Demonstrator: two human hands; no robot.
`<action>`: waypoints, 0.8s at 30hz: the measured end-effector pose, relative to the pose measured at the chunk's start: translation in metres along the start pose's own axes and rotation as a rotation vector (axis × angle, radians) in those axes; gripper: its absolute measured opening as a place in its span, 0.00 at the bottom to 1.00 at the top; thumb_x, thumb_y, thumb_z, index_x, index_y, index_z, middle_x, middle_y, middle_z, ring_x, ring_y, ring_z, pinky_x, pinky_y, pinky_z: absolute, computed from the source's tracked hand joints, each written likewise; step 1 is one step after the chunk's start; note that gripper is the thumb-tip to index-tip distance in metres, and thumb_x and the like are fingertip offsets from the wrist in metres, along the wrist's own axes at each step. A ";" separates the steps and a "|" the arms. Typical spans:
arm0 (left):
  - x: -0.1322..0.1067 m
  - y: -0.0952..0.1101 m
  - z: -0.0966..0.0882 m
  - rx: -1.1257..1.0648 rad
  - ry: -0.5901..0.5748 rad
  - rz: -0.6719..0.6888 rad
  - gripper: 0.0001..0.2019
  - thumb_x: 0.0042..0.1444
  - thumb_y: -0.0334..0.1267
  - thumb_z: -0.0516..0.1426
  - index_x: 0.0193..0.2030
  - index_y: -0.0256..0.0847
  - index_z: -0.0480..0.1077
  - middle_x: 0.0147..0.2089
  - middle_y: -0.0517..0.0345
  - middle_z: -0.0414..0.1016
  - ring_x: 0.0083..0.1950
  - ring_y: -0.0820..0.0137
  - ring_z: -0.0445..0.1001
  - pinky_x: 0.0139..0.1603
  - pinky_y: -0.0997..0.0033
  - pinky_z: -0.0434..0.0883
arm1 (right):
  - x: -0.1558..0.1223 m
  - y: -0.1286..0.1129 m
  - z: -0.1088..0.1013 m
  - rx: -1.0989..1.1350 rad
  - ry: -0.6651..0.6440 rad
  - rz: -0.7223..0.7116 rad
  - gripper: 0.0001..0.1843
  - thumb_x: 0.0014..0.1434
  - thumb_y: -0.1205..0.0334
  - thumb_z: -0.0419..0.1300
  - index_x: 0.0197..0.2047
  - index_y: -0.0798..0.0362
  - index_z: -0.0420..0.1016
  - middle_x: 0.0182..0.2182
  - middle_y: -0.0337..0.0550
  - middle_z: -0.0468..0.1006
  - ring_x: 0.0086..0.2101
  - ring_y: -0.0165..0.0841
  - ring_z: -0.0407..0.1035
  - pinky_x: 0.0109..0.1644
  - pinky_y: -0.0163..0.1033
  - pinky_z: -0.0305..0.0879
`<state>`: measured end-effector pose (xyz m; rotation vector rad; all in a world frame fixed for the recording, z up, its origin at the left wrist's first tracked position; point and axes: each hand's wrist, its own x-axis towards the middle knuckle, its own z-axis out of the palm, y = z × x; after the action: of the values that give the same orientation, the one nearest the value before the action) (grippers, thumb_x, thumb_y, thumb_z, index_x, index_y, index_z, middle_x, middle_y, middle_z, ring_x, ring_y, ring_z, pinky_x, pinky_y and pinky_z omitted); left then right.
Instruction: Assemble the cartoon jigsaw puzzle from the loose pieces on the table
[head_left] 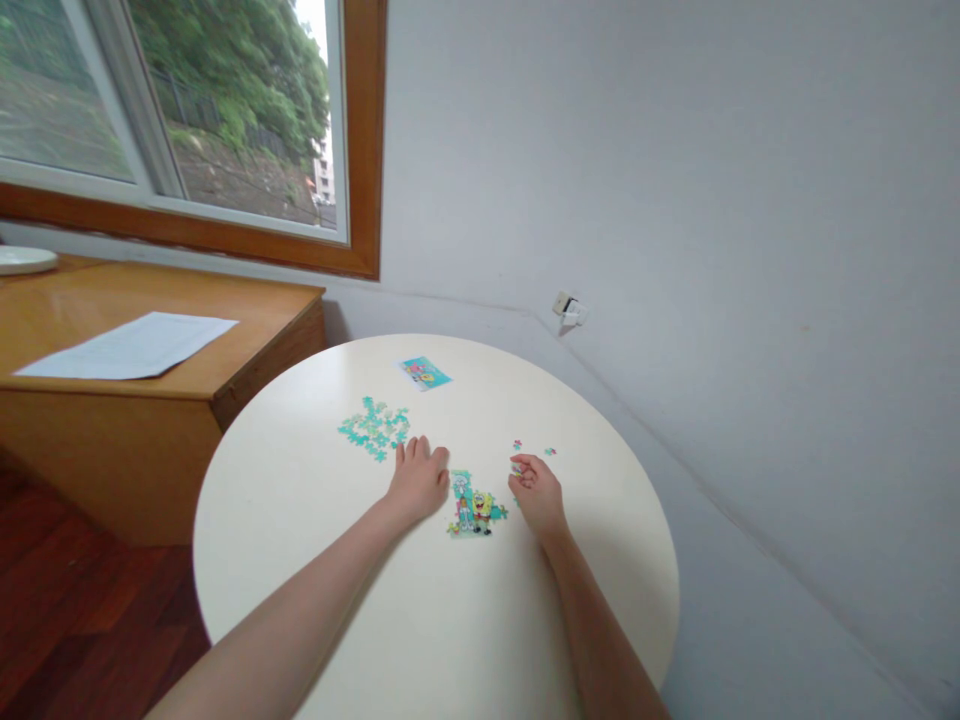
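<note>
A partly joined cartoon jigsaw (474,505) lies on the round cream table (420,620) between my hands. My left hand (418,481) rests palm down just left of it, fingers curled against the table, touching its upper left edge. My right hand (535,490) sits just right of the jigsaw, fingers pinched together on a small jigsaw piece. A heap of loose teal pieces (373,428) lies beyond my left hand. A few stray pieces (548,451) lie beyond my right hand.
A small printed picture card (424,373) lies near the table's far edge. A wooden cabinet (150,400) stands to the left with a white paper sheet (131,345) and a plate (22,260). Window above it; grey wall with a socket (570,308).
</note>
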<state>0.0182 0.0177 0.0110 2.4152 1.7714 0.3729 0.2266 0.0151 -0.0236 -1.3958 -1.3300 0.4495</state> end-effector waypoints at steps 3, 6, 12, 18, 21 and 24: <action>0.000 0.000 0.001 0.000 0.003 -0.002 0.16 0.59 0.36 0.47 0.52 0.43 0.65 0.56 0.44 0.61 0.61 0.51 0.55 0.60 0.45 0.49 | 0.000 0.001 0.000 -0.011 -0.013 0.006 0.13 0.43 0.59 0.58 0.34 0.53 0.73 0.24 0.37 0.69 0.22 0.27 0.61 0.25 0.33 0.62; 0.001 0.000 0.002 0.002 0.003 -0.002 0.16 0.59 0.36 0.47 0.52 0.43 0.65 0.56 0.44 0.61 0.61 0.51 0.55 0.61 0.45 0.49 | 0.001 0.001 0.000 -0.001 -0.024 0.008 0.13 0.43 0.60 0.58 0.34 0.53 0.74 0.24 0.37 0.69 0.22 0.27 0.61 0.25 0.34 0.62; 0.001 -0.001 0.002 0.008 0.000 0.001 0.16 0.59 0.35 0.47 0.52 0.41 0.65 0.55 0.43 0.60 0.61 0.51 0.55 0.61 0.47 0.49 | 0.001 0.002 -0.001 -0.007 -0.036 0.013 0.13 0.43 0.59 0.58 0.34 0.53 0.74 0.24 0.37 0.69 0.22 0.27 0.61 0.26 0.34 0.63; 0.000 0.000 0.000 0.010 -0.001 0.008 0.15 0.59 0.35 0.47 0.52 0.41 0.65 0.54 0.44 0.61 0.60 0.52 0.57 0.61 0.48 0.50 | 0.001 0.000 -0.002 -0.008 -0.045 0.020 0.13 0.42 0.61 0.56 0.34 0.53 0.74 0.25 0.39 0.69 0.23 0.28 0.62 0.26 0.34 0.63; 0.000 0.000 0.000 0.007 -0.001 0.010 0.15 0.59 0.35 0.47 0.51 0.41 0.65 0.54 0.43 0.61 0.60 0.51 0.57 0.60 0.47 0.50 | 0.001 0.000 -0.002 -0.014 -0.059 0.017 0.14 0.43 0.59 0.55 0.34 0.53 0.74 0.25 0.39 0.69 0.23 0.28 0.62 0.26 0.34 0.63; 0.000 0.001 0.000 0.008 0.001 0.010 0.15 0.58 0.34 0.47 0.51 0.40 0.65 0.55 0.42 0.60 0.60 0.51 0.56 0.60 0.47 0.50 | 0.001 0.000 -0.002 -0.024 -0.058 0.006 0.14 0.43 0.59 0.55 0.34 0.54 0.74 0.26 0.39 0.69 0.23 0.28 0.62 0.28 0.35 0.64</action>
<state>0.0186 0.0174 0.0114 2.4306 1.7648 0.3691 0.2284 0.0158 -0.0226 -1.4162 -1.3829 0.4828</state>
